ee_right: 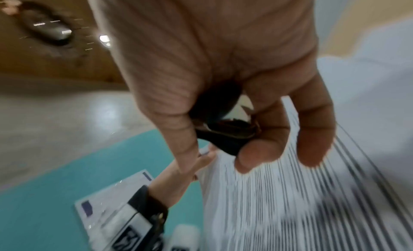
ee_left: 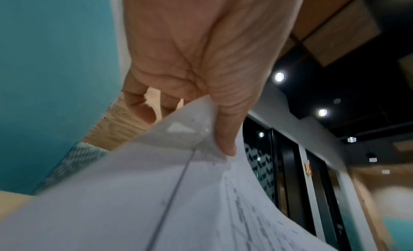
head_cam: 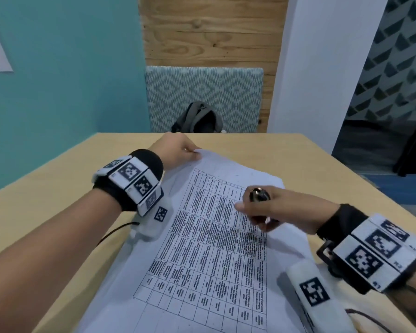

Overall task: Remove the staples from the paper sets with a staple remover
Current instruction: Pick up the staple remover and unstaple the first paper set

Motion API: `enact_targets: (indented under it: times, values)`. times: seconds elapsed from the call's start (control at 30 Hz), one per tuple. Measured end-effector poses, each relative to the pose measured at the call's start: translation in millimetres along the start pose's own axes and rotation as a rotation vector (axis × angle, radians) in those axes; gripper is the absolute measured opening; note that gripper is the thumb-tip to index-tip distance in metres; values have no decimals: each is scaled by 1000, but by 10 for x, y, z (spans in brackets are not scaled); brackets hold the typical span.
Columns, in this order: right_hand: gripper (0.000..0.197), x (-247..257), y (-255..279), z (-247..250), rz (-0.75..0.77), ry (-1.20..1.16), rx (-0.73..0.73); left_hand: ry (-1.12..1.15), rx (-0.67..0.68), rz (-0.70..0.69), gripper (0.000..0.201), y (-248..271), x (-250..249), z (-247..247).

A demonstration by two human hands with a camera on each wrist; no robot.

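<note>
A set of white papers (head_cam: 214, 236) printed with a table lies on the wooden table (head_cam: 310, 152). My left hand (head_cam: 178, 150) pinches its far left corner between thumb and fingers, and the corner (ee_left: 196, 127) is lifted and curled. My right hand (head_cam: 257, 207) hovers over the sheet's right part and grips a black and chrome staple remover (head_cam: 259, 195). In the right wrist view the staple remover (ee_right: 225, 131) sits between thumb and fingers, above the blurred paper (ee_right: 290, 201). No staple can be made out.
A patterned chair (head_cam: 202, 92) stands behind the table's far edge with a dark backpack (head_cam: 197, 118) on its seat. A teal wall is at the left, a white pillar at the right. Bare tabletop flanks the paper on both sides.
</note>
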State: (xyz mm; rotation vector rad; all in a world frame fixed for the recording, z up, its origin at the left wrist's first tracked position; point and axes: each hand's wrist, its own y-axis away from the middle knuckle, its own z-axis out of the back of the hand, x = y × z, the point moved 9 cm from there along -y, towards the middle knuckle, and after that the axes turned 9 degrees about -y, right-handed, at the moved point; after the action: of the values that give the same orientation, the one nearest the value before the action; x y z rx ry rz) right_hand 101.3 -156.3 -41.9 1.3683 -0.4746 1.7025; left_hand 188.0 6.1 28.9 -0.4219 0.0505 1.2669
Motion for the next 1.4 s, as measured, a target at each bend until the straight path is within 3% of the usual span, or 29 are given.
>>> enact_targets:
  times: [0.13, 0.2, 0.3, 0.37, 0.43, 0.53, 0.6, 0.7, 0.77, 0.83, 0.97, 1.07, 1.2, 1.27, 1.4]
  values:
    - [20, 613, 70, 601, 287, 301, -499, 281, -210, 17, 39, 187, 65, 357]
    - [30, 829, 86, 731, 334, 477, -598, 450, -239, 13, 46, 238, 94, 440]
    - [48, 946, 28, 754, 333, 536, -577, 662, -254, 8, 23, 320, 46, 544]
    - [35, 957, 21, 747, 348, 463, -575, 746, -243, -28, 12, 360, -51, 595]
    - [11, 1002, 56, 744, 395, 482, -624, 800, -218, -45, 14, 380, -93, 618]
    - [20, 1046, 109, 715, 407, 554, -677, 797, -188, -24, 10, 389, -78, 601]
    - [30, 1072, 139, 689, 411, 574, -684, 580, -283, 0, 21, 423, -75, 696]
    - [35, 1121, 178, 641, 416, 589, -665, 10, -481, -61, 55, 578, -369, 924]
    - [32, 1170, 200, 567, 432, 621, -632, -338, -497, -105, 64, 671, -662, 923]
    - [25, 1224, 223, 478, 454, 668, -608, -494, -441, -131, 58, 675, -825, 813]
    - [14, 1284, 256, 350, 480, 777, -565, -288, -336, -177, 21, 618, -823, 697]
    - [15, 1297, 255, 309, 504, 764, -525, -99, -270, -201, 7, 600, -737, 692]
    - [18, 1344, 296, 316, 540, 705, -525, 36, -212, -224, 9, 623, -707, 740]
    - [3, 1353, 337, 362, 524, 728, -534, 69, -215, -217, 13, 634, -672, 802]
    - [13, 1322, 395, 574, 481, 694, -578, 206, -195, -206, 21, 637, -581, 861]
